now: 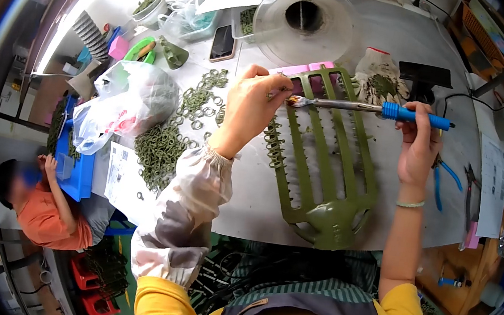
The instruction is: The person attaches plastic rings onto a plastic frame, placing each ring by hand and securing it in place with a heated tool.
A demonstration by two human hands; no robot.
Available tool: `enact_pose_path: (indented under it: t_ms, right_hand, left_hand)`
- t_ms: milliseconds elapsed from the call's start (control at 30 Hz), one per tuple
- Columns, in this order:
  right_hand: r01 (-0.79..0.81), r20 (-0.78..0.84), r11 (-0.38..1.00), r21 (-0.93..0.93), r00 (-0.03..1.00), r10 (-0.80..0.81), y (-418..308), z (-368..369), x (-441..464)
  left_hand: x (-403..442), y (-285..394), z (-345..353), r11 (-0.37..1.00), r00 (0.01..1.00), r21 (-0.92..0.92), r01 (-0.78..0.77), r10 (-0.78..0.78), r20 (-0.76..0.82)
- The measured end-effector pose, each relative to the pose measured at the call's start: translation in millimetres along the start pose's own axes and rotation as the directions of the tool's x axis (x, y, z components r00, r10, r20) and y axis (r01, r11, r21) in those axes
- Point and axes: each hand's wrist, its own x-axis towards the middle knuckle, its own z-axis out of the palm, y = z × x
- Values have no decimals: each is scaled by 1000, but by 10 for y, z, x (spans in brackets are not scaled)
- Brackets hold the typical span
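My right hand (418,142) is closed round the blue handle of a soldering iron (357,106), whose metal shaft points left. Near its tip, my left hand (252,104) is pinched at the upper left of a green slotted frame (328,185); what its fingertips hold is too small to make out. Small green rings (274,141) line the frame's left edge, and little prongs show along its bars. A pile of loose green rings (162,150) lies on the table left of the frame.
A plastic bag (127,103), phone (223,43) and large round clear container (270,26) stand beyond. A stained glove (379,75), black stand (424,77) and blue-handled pliers (440,179) are at the right. Another person (49,215) sits at the far left.
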Motion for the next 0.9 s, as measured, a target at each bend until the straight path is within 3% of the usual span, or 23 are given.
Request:
enact_pose_path:
  t_ms: [200,433,467,533,567,600,667,733,800,900]
  right_hand:
    - [18,94,999,28,995,-21,24,77,5]
    - [33,12,999,-13,999,-33,-182,-65,-17]
    - [25,14,1000,-7,1000,-25,-193,-74,-29]
    - [13,8,1000,0,1000,-13,-212,-106,-46]
    - [10,13,1000,-10,1000,-10,-226,-106,-49]
    - [4,2,1000,-11,1000,-4,-229,-117,-59]
    - [-6,-14,1000,-11,1000,6,-227,-100,-77]
    - [-14,-4,1000,-11,1000,14,-243,-75,-101]
    - [-12,22,1000,-8,1000,12,-252,-82,-110]
    - [-4,24,1000,-22,1000,4,-275,-82,-125]
  left_hand:
    - [42,-92,92,997,998,47,-61,62,-23]
    - [46,-141,-17,990,990,10,-138,138,13]
    - [81,-170,-104,984,984,-41,-174,172,-51]
    - [-32,-313,-250,896,958,-404,184,-255,-128]
    - [-102,-476,-376,846,912,-422,326,-399,-95]
    - [-215,-724,-450,838,874,-340,426,-478,-85]
    - [-560,-1077,-555,733,695,111,671,-674,249]
    - [-780,-1152,-407,662,619,211,719,-748,239]
    - [-911,-1146,-267,765,762,242,596,-634,128]
    - [-933,-1046,-238,723,715,17,691,-686,133]
